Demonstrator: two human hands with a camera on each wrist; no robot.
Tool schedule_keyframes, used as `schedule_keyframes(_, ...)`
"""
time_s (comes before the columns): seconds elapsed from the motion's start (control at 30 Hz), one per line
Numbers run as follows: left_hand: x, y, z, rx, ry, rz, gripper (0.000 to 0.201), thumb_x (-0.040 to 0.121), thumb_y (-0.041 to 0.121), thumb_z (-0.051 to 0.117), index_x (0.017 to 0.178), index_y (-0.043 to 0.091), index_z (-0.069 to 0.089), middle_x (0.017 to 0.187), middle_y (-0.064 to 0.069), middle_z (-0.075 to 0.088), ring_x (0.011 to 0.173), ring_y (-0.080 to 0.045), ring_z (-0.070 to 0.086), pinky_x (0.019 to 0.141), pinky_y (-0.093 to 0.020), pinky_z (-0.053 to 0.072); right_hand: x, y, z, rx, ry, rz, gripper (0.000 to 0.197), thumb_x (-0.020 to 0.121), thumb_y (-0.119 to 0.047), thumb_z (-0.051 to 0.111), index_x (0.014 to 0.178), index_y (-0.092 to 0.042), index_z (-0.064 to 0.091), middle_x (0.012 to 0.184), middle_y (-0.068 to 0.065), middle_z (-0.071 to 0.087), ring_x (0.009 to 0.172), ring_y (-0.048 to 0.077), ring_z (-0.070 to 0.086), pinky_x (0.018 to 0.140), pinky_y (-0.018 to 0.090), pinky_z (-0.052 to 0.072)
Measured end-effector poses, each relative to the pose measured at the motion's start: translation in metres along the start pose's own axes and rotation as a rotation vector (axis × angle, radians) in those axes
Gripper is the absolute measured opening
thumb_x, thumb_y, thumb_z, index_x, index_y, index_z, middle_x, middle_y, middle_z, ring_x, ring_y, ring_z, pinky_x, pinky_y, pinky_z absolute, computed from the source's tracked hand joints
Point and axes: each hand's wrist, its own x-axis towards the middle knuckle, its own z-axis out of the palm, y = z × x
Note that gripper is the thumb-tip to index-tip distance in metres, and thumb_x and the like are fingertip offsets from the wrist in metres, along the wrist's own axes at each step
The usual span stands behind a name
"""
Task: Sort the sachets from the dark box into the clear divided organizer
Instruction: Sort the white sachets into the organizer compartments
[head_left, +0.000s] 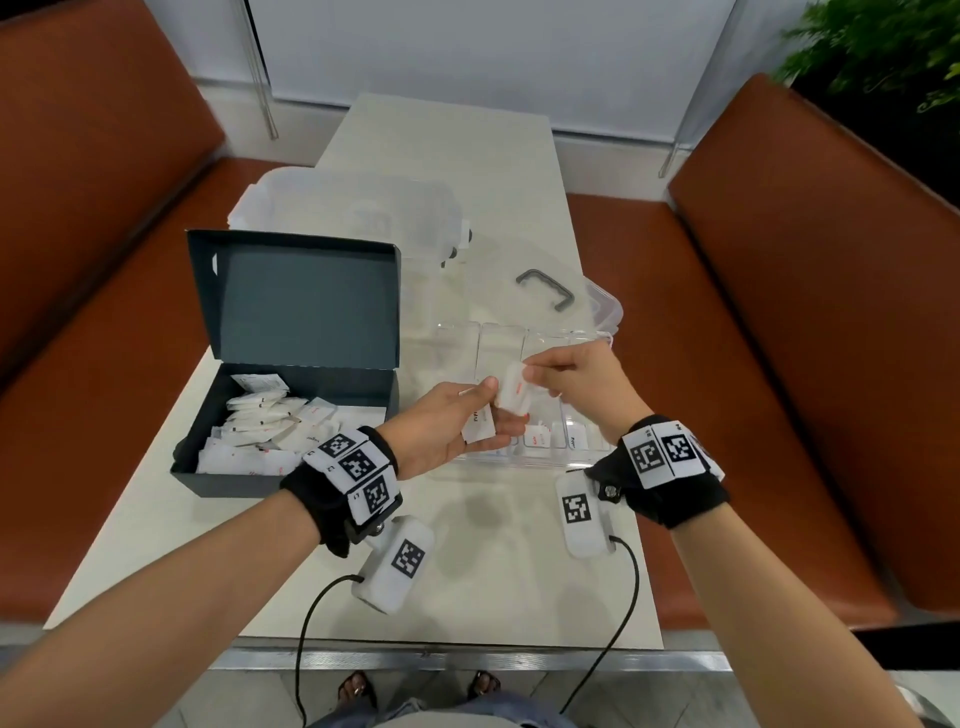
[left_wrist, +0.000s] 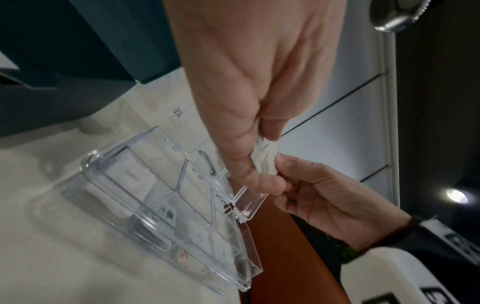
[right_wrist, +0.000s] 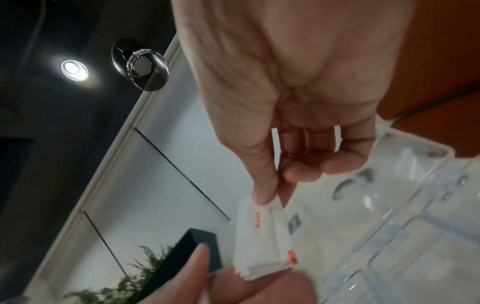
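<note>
The dark box (head_left: 234, 480) stands open at the left of the table, with several white sachets (head_left: 260, 426) piled inside. To its right lies the clear divided organizer (head_left: 545, 460), with a few sachets in its near compartments. Above the organizer both hands meet on a small stack of white sachets with red print (head_left: 511, 395). My right hand (head_left: 525, 373) pinches the stack's top edge (right_wrist: 262, 236) between thumb and finger. My left hand (head_left: 491, 413) grips the lower end, and another sachet (head_left: 478, 428) lies against its palm. In the left wrist view the organizer (left_wrist: 155, 205) lies below the pinched sachets (left_wrist: 265, 162).
A clear lid with a grey handle (head_left: 545, 288) lies behind the organizer, and another clear container (head_left: 353, 213) sits behind the box. Orange bench seats (head_left: 753, 364) flank the narrow pale table (head_left: 467, 582). A green plant (head_left: 883, 47) stands at the far right.
</note>
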Motion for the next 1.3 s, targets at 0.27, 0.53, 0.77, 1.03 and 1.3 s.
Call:
schedule_keyframes(0.27,0.014,-0.021,-0.010,0.845,0.197,0.086,0.025,0.099,0.026,0.051,0.108,0.011,0.068,0.096,0.002,0.066,0.062,-0.005,0.054,0.055,-0.011,0.042,0.019,0.038,-0.006,-0.508,-0.054,0.181,0.014,0.086,-0.015,0.066,0.095,-0.013,0.076,0.101,0.004,0.073,0.095,0.021,0.065,0.091,0.038,0.051)
schedule_keyframes(0.53,0.021,-0.029,-0.011,0.952,0.247,0.125,0.015,0.094,0.021,0.061,0.104,0.014,0.070,0.093,0.008,0.066,0.068,0.006,0.053,0.055,-0.002,0.037,0.017,0.044,0.022,-0.778,-0.034,0.179,0.017,0.085,-0.017,0.059,0.090,-0.026,0.073,0.095,-0.007,0.070,0.095,0.021,0.058,0.094,0.042,0.027)
schedule_keyframes(0.77,0.022,-0.031,-0.010,1.000,0.241,0.154,0.015,0.092,0.016,0.062,0.104,0.010,0.070,0.091,0.004,0.063,0.077,-0.007,0.054,0.059,0.001,0.037,0.018,0.052,0.034,-1.072,-0.042,0.141,0.020,0.086,-0.015,0.056,0.092,-0.030,0.069,0.090,-0.005,0.067,0.102,0.022,0.051,0.093,0.046,0.027)
schedule_keyframes(1.03,0.024,-0.035,-0.011,1.010,0.251,0.168,0.015,0.091,0.013,0.061,0.101,0.009,0.071,0.089,0.004,0.061,0.068,0.000,0.050,0.056,0.000,0.037,0.016,0.060,0.036,-1.216,-0.175,0.105,0.031,0.089,-0.030,0.052,0.119,-0.038,0.060,0.111,-0.005,0.064,0.116,0.023,0.045,0.100,0.050,0.023)
schedule_keyframes(1.3,0.023,-0.035,-0.011,1.006,0.246,0.174,0.015,0.092,0.014,0.060,0.102,0.008,0.070,0.091,0.002,0.063,0.075,-0.010,0.053,0.056,-0.002,0.038,0.026,0.051,0.023,-1.055,-0.363,0.219,0.041,0.082,-0.042,0.067,0.122,-0.042,0.057,0.124,-0.015,0.060,0.120,0.019,0.049,0.106,0.053,0.018)
